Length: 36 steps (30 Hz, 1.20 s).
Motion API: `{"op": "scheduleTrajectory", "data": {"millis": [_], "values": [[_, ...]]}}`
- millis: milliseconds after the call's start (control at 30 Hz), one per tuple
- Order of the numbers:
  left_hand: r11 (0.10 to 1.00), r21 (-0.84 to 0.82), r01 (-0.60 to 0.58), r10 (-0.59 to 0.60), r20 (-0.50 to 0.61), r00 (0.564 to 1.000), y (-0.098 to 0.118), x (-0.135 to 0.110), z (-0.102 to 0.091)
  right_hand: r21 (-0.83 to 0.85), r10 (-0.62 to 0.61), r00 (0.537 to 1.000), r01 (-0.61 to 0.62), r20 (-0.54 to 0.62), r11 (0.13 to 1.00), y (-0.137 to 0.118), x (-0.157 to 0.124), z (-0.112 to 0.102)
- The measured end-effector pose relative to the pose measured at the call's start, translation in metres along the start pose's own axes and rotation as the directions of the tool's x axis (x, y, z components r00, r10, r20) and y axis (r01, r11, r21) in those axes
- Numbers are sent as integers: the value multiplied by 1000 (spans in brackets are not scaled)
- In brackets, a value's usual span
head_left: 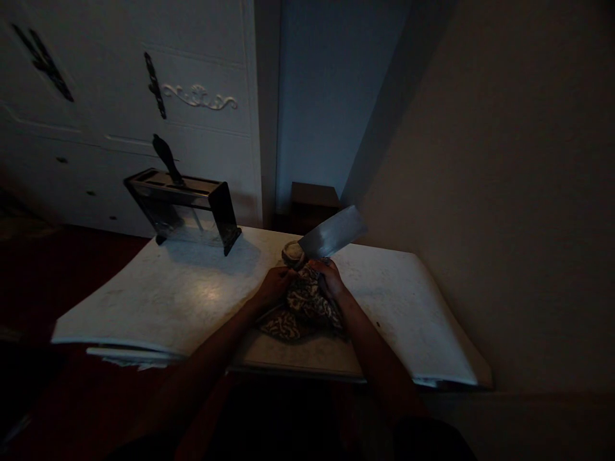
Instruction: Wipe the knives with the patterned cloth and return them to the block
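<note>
A cleaver [333, 232] with a broad grey blade points up and to the right above the table. My right hand [329, 275] is closed around its handle end, with cloth bunched against it. A dark patterned cloth [310, 294] hangs in folds between my hands, and part of it rests on the table. My left hand [277, 285] pinches the cloth close to the base of the blade. One rolled bit of cloth sticks up beside the blade. Folds and fingers hide the cleaver's handle.
On the left of the white table [202, 294] stands a knife block [223, 214] with clear sides and one black-handled knife [166, 157] in it. A white cupboard [206, 141] is behind, a small dark box [314, 195] beyond the far edge, and a wall [504, 211] at right.
</note>
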<state>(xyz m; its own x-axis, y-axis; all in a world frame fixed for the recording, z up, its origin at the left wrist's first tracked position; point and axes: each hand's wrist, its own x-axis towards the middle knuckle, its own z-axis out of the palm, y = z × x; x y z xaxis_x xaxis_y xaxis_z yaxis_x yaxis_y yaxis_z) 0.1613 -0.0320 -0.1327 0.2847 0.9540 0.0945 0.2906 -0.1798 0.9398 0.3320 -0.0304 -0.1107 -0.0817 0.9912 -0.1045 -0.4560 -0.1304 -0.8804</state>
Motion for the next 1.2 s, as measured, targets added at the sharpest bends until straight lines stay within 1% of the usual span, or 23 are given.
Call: {"op": "scheduleTrajectory", "data": {"millis": [167,300,400,500,633,800,867,933,1033,1133,1200], "values": [[997,-78,27,-31,-57,998,1,1,0,-26,30,999,-31,-39,999,-5,-5,0],[994,-88,59,-67,-94,993,1,2,1,-40,31,1000,-31,-1,999,-7,-10,-2],[992,-106,70,-82,-114,990,1,2,2,-41,23,1000,-23,-10,999,-6,-11,-4],[989,-120,86,-103,-140,985,2,2,1,-20,14,999,-15,-47,1000,-3,-9,-6],[992,-81,92,-106,-191,976,5,2,-2,42,-14,996,18,-92,999,0,-4,-9],[996,78,45,-25,-247,969,3,4,-8,91,-53,979,72,-196,993,-4,-1,-13],[991,119,52,-21,-247,969,3,5,-10,99,-50,971,75,-234,992,-5,0,-15],[988,140,61,-25,-243,970,3,6,-13,95,-57,961,86,-272,992,-6,1,-18],[986,153,62,-20,-265,964,4,7,-18,68,-105,944,133,-314,989,-6,5,-24],[988,130,88,-46,-294,955,5,8,-22,20,-159,918,178,-364,984,-6,10,-31],[989,107,107,-69,-311,948,4,9,-25,-8,-187,908,199,-376,980,-6,14,-38]]}}
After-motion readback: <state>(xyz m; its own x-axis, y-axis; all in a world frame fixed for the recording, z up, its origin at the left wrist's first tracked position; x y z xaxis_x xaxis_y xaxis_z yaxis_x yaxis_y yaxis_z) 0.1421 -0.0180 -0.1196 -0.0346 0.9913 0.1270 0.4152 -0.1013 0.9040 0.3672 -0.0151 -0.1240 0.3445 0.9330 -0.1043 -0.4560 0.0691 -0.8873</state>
